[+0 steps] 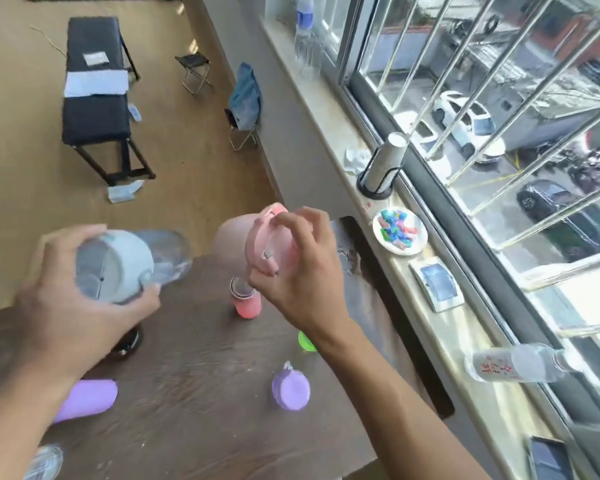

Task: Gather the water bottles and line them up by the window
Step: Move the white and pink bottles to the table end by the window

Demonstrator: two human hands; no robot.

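My left hand point(66, 306) grips a clear bottle with a grey lid point(118, 265), held above the dark wooden table point(187, 410). My right hand point(302, 282) holds a big pink bottle point(257, 240) by its lid handle, raised over the table's far side. On the table stand a small pink bottle point(246, 299), a purple bottle point(290, 389) and a green cap point(305, 341); a purple bottle point(87, 400) lies on its side at the left. A clear bottle point(513, 363) lies on the windowsill point(413, 323); another, with a blue label point(305, 19), stands far along it.
The sill also holds a cup stack in a black holder point(383, 168), a plate of coloured sweets point(399, 230), a white box point(437, 284) and crumpled tissue point(355, 159). A black bench point(96, 98) and two folding stools stand on the floor beyond. Another clear bottle point(45, 462) pokes in bottom left.
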